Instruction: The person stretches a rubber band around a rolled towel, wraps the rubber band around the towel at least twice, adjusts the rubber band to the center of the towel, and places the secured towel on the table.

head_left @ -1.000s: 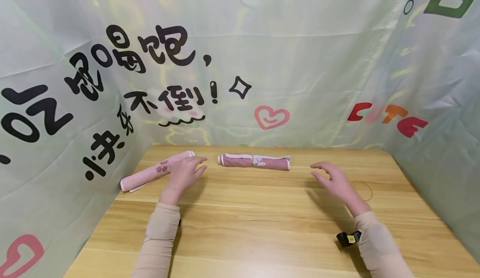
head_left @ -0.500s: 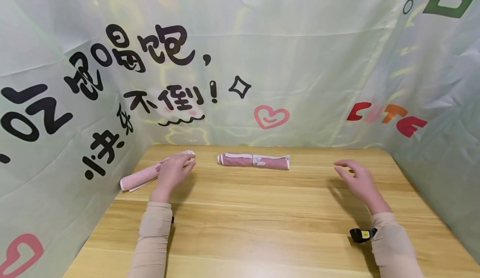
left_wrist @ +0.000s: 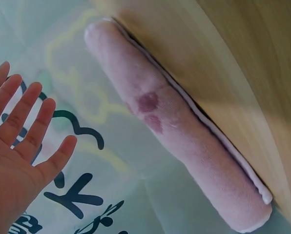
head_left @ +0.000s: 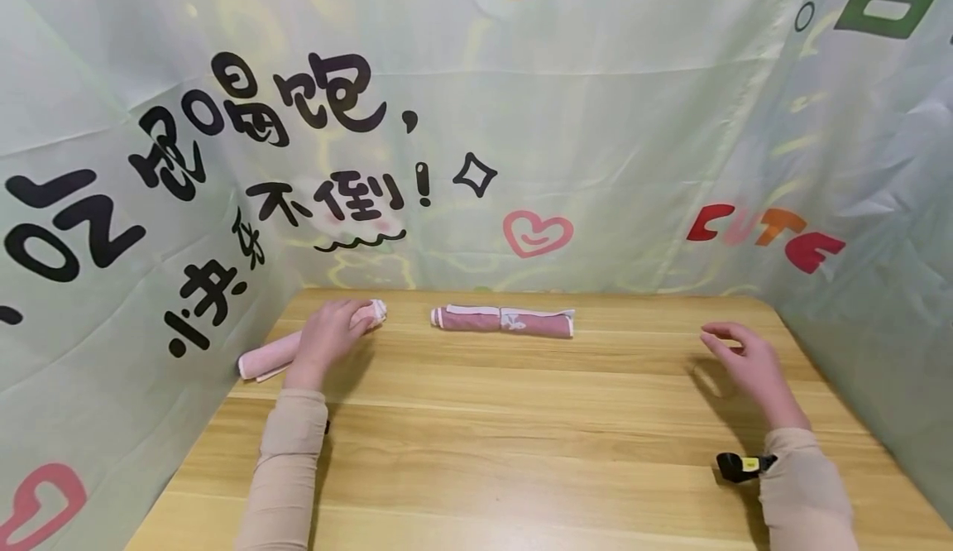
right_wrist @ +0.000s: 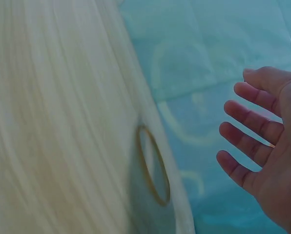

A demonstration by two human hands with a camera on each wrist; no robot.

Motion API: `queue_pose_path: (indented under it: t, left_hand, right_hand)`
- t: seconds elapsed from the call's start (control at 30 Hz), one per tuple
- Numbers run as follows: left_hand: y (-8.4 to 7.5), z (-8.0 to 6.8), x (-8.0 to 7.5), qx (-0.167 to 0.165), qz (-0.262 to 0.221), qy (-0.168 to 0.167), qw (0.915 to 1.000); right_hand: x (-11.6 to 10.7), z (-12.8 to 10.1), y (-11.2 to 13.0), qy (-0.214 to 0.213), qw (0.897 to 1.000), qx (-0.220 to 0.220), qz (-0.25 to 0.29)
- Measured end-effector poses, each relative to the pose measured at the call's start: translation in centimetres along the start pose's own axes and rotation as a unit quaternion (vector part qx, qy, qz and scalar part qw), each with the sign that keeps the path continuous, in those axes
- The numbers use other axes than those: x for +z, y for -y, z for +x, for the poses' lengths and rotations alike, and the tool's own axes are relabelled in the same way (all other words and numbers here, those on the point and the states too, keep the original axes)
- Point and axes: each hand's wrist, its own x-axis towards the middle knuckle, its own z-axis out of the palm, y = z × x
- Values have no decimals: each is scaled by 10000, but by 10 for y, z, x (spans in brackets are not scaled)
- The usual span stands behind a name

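My left hand (head_left: pixel 328 340) hovers over the light pink rolled towel (head_left: pixel 270 355) at the table's left, hiding its middle in the head view. In the left wrist view the hand (left_wrist: pixel 23 141) has its fingers spread, apart from the rolled towel (left_wrist: pixel 179 131) with its dark pink print. Over on the right, my right hand (head_left: pixel 755 369) is held above the table, holding nothing. A thin tan band, which looks like a rubber band (right_wrist: pixel 152 165), lies near the table edge below the loosely extended fingers of the right hand (right_wrist: pixel 277 146).
A darker pink rolled towel (head_left: pixel 469 320) with white edges lies at the back middle of the wooden table (head_left: pixel 506 443); a thin line crosses its middle. Printed cloth curtains (head_left: pixel 633 137) enclose the back and sides. A black wrist camera (head_left: pixel 739 467) sits by the right sleeve.
My hands have moved apart. The left hand has shifted left over the light pink rolled towel, and the right hand has travelled right, over the band. Both towels have stayed in place.
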Motion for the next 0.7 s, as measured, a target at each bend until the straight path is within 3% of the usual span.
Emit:
queue_pose_path:
  t: [0.4,0.7]
  left_hand:
    - [26,10,7,-15,326,518,9981]
    - [41,18,20,-221,421,934,9945]
  right_hand:
    - [-3,-5,-27,310,9994,38,-147]
    - [-2,-8,-36,735,9958,441,-335]
